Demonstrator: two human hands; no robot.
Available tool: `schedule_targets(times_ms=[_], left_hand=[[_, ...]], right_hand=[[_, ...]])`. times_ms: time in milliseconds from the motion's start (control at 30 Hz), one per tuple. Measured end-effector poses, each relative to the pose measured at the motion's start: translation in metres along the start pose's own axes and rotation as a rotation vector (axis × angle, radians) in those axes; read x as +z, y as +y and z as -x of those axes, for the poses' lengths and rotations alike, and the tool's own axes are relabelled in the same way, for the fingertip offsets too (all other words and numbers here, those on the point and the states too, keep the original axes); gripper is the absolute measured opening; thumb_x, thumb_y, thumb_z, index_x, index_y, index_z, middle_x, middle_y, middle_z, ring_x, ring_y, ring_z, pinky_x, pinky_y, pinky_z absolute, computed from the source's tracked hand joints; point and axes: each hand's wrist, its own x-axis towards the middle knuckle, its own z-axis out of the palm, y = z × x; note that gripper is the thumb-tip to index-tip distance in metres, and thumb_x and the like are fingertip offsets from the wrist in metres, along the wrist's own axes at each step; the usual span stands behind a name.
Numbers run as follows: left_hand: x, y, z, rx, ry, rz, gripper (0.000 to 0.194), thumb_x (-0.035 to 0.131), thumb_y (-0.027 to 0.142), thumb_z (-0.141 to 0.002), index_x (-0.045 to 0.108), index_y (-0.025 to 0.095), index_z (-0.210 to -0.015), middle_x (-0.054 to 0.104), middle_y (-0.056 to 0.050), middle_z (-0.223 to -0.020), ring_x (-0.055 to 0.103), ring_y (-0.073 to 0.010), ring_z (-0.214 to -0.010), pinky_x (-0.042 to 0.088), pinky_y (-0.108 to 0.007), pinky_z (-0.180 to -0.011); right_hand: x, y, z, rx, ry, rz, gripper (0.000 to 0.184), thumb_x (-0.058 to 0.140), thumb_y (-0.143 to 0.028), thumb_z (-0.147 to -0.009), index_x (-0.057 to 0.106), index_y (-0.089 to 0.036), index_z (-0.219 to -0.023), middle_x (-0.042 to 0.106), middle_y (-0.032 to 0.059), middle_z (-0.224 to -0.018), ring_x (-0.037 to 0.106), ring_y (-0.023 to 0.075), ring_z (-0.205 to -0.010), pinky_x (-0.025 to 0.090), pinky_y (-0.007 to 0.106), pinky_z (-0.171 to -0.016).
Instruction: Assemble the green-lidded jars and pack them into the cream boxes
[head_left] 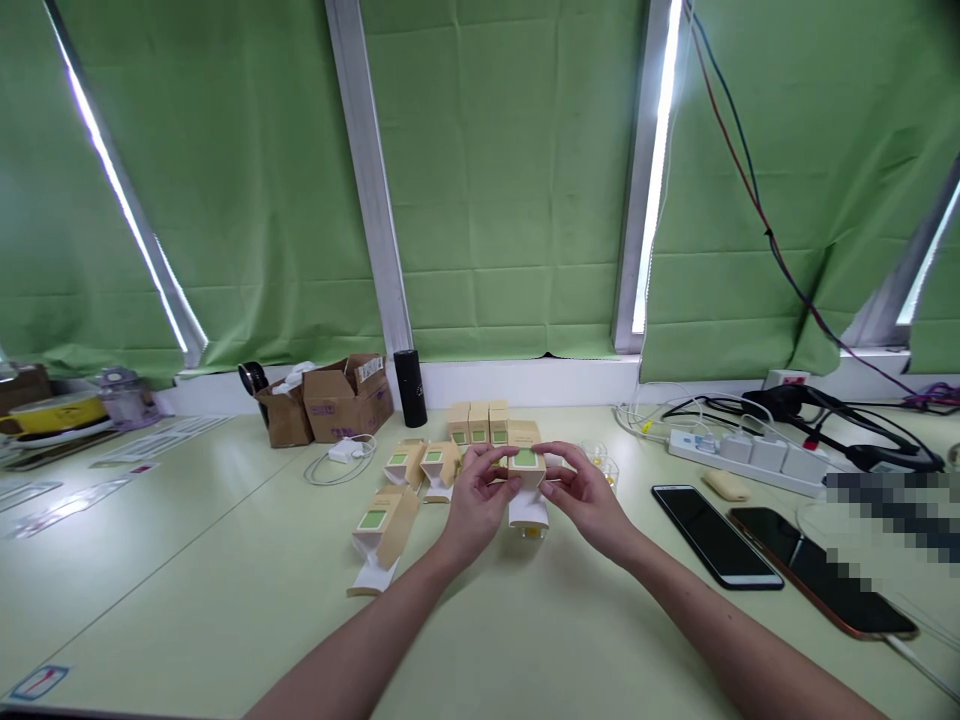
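Observation:
My left hand (478, 496) and my right hand (583, 492) both grip a small tan box with a green label (526, 466), held just above the table with a white insert (529, 512) hanging out below it. Fingers of both hands pinch the box's sides. Three closed tan boxes (478, 422) stand in a row just behind. Open boxes (422, 464) lie to the left, and another open box with its white insert (383, 530) lies nearer me on the left.
Two phones (714, 535) lie at the right beside a power strip with chargers (750, 452) and cables. Brown cardboard boxes (346, 398) and a black cylinder (410, 388) stand at the back. A white charger with cord (343, 452) lies left of centre. Green blinds cover the windows.

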Motion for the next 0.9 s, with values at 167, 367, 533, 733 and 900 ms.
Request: schedule_targets(times_ms=[167, 367, 533, 733, 900], left_hand=[[0.0015, -0.0007, 0.0011, 0.01, -0.013, 0.003, 0.033, 0.079, 0.032, -0.083, 0.073, 0.025, -0.115, 0.048, -0.004, -0.112, 0.064, -0.0127, -0.084, 0.061, -0.03, -0.077], [0.003, -0.0047, 0.003, 0.014, -0.011, -0.06, 0.032, 0.077, 0.031, -0.085, 0.071, 0.025, -0.115, 0.05, -0.005, -0.113, 0.063, -0.0138, -0.083, 0.061, -0.032, -0.077], [0.0032, -0.0057, 0.0046, 0.012, -0.021, -0.124, 0.03, 0.073, 0.032, -0.088, 0.068, 0.026, -0.118, 0.05, -0.006, -0.112, 0.061, -0.015, -0.086, 0.06, -0.032, -0.079], [0.0042, -0.002, 0.0062, -0.008, -0.034, -0.15, 0.033, 0.072, 0.033, -0.089, 0.067, 0.026, -0.121, 0.048, -0.005, -0.112, 0.058, -0.0143, -0.085, 0.059, -0.031, -0.08], [0.0038, 0.0022, 0.0079, -0.011, -0.067, -0.138, 0.036, 0.071, 0.034, -0.09, 0.066, 0.028, -0.124, 0.047, -0.006, -0.116, 0.058, -0.0152, -0.087, 0.058, -0.033, -0.083]], right_hand=[[0.0005, -0.0014, -0.0003, 0.024, 0.031, 0.011, 0.038, 0.073, -0.039, -0.089, 0.062, -0.032, -0.124, 0.057, 0.0054, -0.125, 0.068, 0.0172, -0.094, 0.06, 0.037, -0.086], [0.0024, 0.0006, -0.0001, 0.032, 0.062, 0.065, 0.035, 0.07, -0.044, -0.089, 0.062, -0.03, -0.12, 0.057, 0.0066, -0.131, 0.068, 0.0184, -0.096, 0.06, 0.036, -0.082], [0.0028, 0.0042, 0.0009, 0.049, 0.056, 0.087, 0.032, 0.065, -0.045, -0.092, 0.061, -0.03, -0.12, 0.057, 0.0069, -0.131, 0.069, 0.019, -0.096, 0.059, 0.035, -0.077], [0.0056, 0.0002, 0.0013, 0.075, 0.066, 0.077, 0.033, 0.063, -0.047, -0.094, 0.059, -0.028, -0.121, 0.063, 0.0062, -0.116, 0.068, 0.018, -0.084, 0.057, 0.035, -0.072], [0.0069, -0.001, 0.0022, 0.073, 0.082, 0.08, 0.034, 0.063, -0.05, -0.094, 0.058, -0.028, -0.12, 0.063, 0.0051, -0.109, 0.068, 0.0191, -0.083, 0.057, 0.036, -0.072]])
